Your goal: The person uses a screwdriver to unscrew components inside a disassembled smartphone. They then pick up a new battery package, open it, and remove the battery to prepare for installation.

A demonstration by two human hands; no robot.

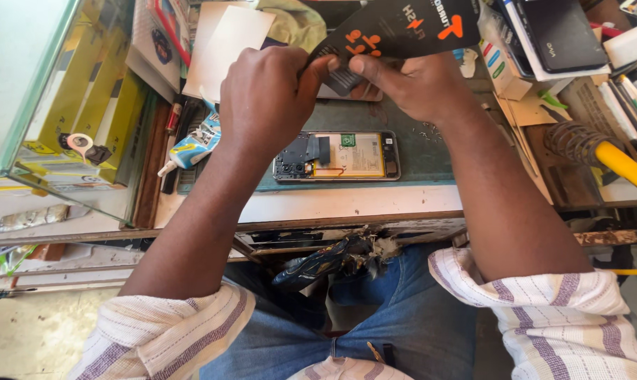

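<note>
Black glossy card package with orange markings (403, 24) was held up between both hands, above the desk (346, 204) and just beyond the opened phone. The left hand (272, 91) was closed around its lower corner, thumb and fingers pinched on a small dark ribbed part (341, 76) at the package's end. The right hand (420, 84) gripped the same end from the other side, thumb pressed against that part, so the two thumbs nearly met.

Directly below the hands lay a smartphone with its back cover off (337, 156), its pale battery and dark board showing, face down on a green mat (417, 151). Left of the left hand sat a white and blue glue tube (191, 144).

To do this well, I judged that the grip should stay close to the seam, with short, even pulls from both thumbs, and that the package should be kept over the mat so anything slipping out landed near the phone, not off the desk edge.
</note>
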